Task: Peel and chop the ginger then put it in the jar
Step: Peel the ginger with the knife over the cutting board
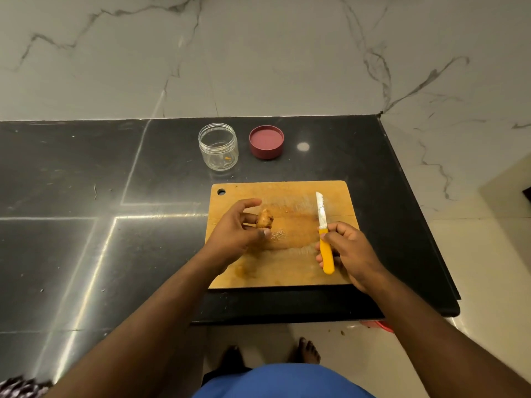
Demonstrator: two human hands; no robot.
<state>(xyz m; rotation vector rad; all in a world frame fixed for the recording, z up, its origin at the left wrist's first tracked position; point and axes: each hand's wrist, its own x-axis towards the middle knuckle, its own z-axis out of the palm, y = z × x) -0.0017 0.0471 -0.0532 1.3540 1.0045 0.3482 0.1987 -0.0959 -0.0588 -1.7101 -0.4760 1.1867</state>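
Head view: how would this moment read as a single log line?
left hand holds brown ginger piece | right hand grips yellow-handled knife | clear jar open

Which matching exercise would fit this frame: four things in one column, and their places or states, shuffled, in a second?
Things:
1. ginger
2. knife
3. jar
4. lid

Places or states:
A. lies upturned on the counter, to the right of the clear container
B. held by the left hand over the cutting board
C. stands open on the counter beyond the board
D. gripped at its yellow handle by the right hand, blade pointing away from the person

Pairs: 1-B, 2-D, 3-C, 4-A
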